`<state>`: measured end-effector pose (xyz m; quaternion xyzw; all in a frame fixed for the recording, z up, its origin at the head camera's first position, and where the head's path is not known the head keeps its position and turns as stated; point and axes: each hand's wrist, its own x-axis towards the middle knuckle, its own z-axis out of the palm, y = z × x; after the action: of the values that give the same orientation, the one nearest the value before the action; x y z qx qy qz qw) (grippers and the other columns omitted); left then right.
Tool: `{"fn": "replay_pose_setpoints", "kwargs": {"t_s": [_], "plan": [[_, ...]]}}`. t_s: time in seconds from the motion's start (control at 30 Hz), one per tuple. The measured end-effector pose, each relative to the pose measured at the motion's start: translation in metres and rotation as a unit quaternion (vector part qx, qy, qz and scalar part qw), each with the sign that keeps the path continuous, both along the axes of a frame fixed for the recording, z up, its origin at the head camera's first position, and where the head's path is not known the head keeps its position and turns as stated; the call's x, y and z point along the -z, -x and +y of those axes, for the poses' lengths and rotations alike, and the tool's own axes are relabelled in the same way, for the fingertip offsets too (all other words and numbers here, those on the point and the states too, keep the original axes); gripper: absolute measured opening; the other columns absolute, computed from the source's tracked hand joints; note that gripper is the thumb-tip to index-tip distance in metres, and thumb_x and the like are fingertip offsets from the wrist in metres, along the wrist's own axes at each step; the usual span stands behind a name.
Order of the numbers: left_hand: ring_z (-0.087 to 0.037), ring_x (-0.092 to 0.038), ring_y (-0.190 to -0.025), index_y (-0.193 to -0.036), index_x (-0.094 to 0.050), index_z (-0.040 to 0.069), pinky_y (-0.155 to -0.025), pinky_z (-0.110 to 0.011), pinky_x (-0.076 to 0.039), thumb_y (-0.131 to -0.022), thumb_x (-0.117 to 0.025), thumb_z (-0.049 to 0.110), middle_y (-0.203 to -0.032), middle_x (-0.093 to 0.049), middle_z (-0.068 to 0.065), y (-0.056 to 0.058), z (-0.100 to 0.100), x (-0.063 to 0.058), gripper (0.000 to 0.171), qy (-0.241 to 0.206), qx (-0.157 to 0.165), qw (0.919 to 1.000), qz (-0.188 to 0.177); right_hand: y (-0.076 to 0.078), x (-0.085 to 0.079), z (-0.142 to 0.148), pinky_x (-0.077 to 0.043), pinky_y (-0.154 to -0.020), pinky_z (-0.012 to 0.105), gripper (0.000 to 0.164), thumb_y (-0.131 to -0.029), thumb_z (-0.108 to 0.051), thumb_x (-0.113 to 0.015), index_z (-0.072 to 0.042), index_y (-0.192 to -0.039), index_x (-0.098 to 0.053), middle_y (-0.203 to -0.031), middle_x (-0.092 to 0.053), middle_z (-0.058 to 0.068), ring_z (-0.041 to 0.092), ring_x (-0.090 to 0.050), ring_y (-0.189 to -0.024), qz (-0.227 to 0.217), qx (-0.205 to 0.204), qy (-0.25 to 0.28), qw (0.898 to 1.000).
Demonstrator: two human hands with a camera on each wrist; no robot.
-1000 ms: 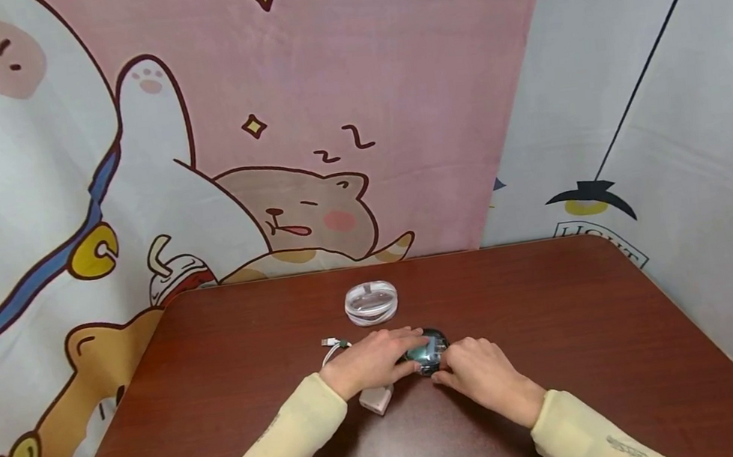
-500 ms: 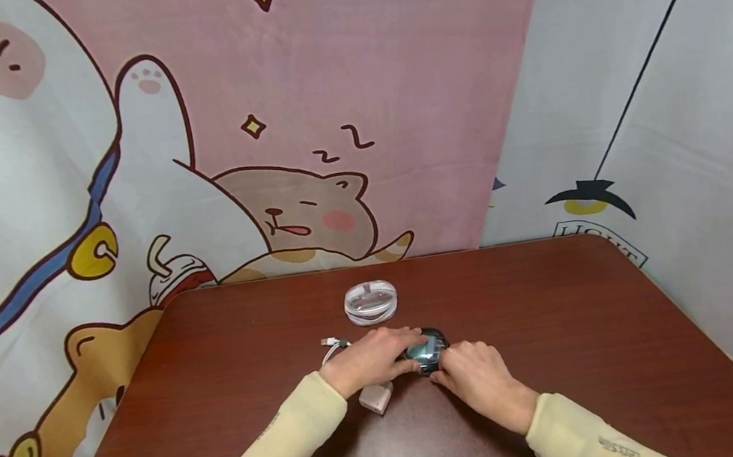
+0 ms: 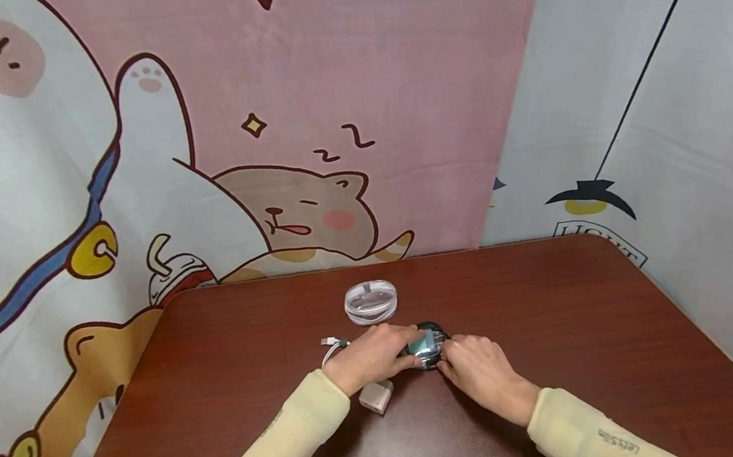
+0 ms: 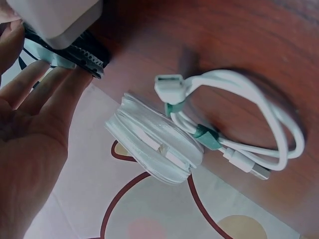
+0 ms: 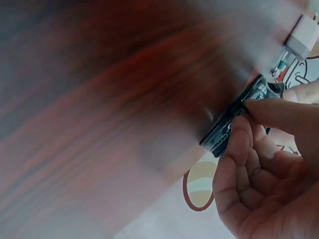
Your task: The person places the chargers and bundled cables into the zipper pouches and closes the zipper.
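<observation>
A small rounded black zip case [image 3: 426,350] with a clear top lies between my hands in the head view. My left hand [image 3: 370,355] grips its left side, fingers over the far part and thumb at the near part. At its right edge, my right hand [image 3: 485,373] pinches the rim between thumb and curled index finger. The right wrist view shows the zipper teeth along the case's side [image 5: 224,132]; whether a zip pull sits in the pinch is hidden. A pale charger block [image 3: 377,398] stands just below my left hand.
Behind the hands lies a clear zip case with white trim [image 3: 371,303]. A coiled white USB cable [image 4: 279,129] with green ties lies left of the black case, partly behind my left hand in the head view. A patterned cloth [image 3: 433,100] hangs beyond the table's far edge.
The black case has shifted slightly away from me and turned a little. My right hand has moved slightly with its rim; my left hand keeps its grip.
</observation>
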<state>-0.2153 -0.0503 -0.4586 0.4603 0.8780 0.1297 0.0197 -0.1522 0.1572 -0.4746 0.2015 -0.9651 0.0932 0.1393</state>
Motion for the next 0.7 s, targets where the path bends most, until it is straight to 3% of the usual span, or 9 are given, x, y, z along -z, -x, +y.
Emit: {"fn": "replay_pose_setpoints", "kwargs": {"t_s": [0.33, 0.7], "plan": [[-0.014, -0.063, -0.124, -0.143, -0.063, 0.014, -0.1, -0.027, -0.052, -0.098, -0.073, 0.027, -0.14, -0.064, -0.007, -0.003, 0.0, -0.001, 0.048, 0.0, -0.005, 0.9999, -0.015, 0.003, -0.007, 0.017, -0.045, -0.048, 0.031, 0.028, -0.081, -0.009, -0.083, -0.017, -0.07, -0.058, -0.066, -0.052, -0.008, 0.01, -0.049, -0.058, -0.045, 0.0, 0.03, 0.999], [-0.018, -0.062, -0.127, -0.141, -0.066, 0.018, -0.101, -0.028, -0.052, -0.097, -0.074, 0.03, -0.142, -0.063, -0.009, -0.002, -0.001, -0.002, 0.046, 0.024, 0.015, 0.9992, 0.029, 0.014, -0.008, 0.032, -0.048, -0.05, 0.032, 0.022, -0.081, -0.009, -0.084, -0.016, -0.074, -0.065, -0.069, -0.058, -0.006, 0.01, -0.053, -0.06, -0.043, -0.005, 0.044, 0.998]]}}
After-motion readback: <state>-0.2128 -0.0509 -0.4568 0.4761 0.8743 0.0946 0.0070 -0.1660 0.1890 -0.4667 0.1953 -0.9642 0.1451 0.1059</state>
